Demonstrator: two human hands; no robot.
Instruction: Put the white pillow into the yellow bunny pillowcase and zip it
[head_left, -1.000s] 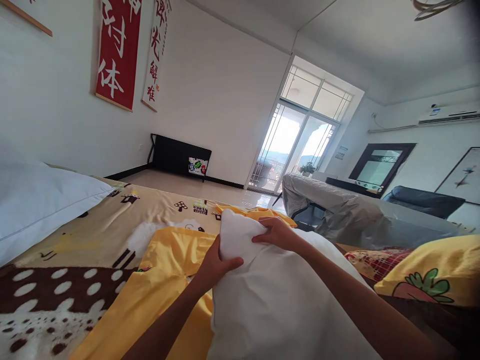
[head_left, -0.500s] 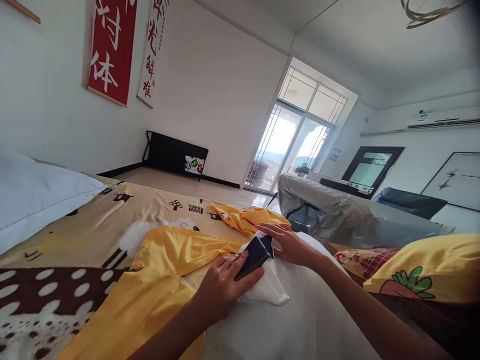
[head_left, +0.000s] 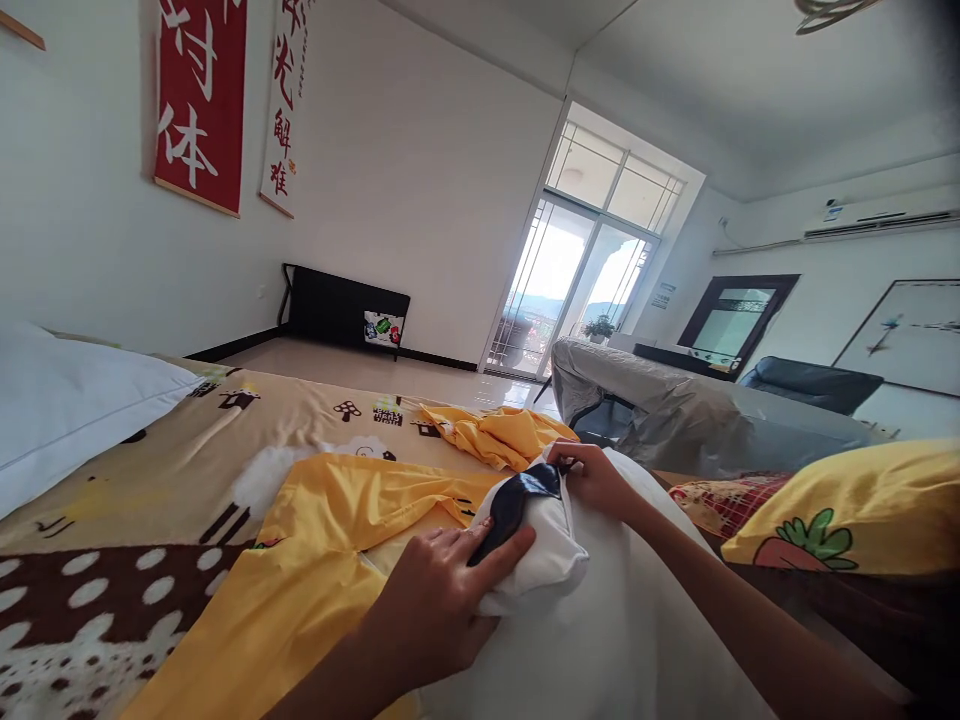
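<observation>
A plump white pillow (head_left: 637,620) lies in front of me, its corner raised toward the middle of the view. A shiny dark blue label-like patch (head_left: 525,490) covers part of that corner and bends over it. My left hand (head_left: 442,590) grips the corner from the left, fingers and thumb on the lower end of the dark patch. At the patch's upper right end, my right hand (head_left: 596,480) pinches the pillow's edge with curled fingers; its fingertips are partly hidden. Yellow fabric (head_left: 322,550), probably a pillowcase, is spread beside my left hand.
Under the fabric is a patterned bedspread (head_left: 277,400). A white pillow (head_left: 82,400) lies at the left, and crumpled yellow cloth (head_left: 502,435) beyond my hands. To the right are a yellow carrot-print pillow (head_left: 877,510) and plastic-covered furniture (head_left: 660,400).
My right hand has gone from lying flat with stretched fingers to pinching the edge. The pillow corner looks plumper and the dark patch now curves. My left hand keeps its grip.
</observation>
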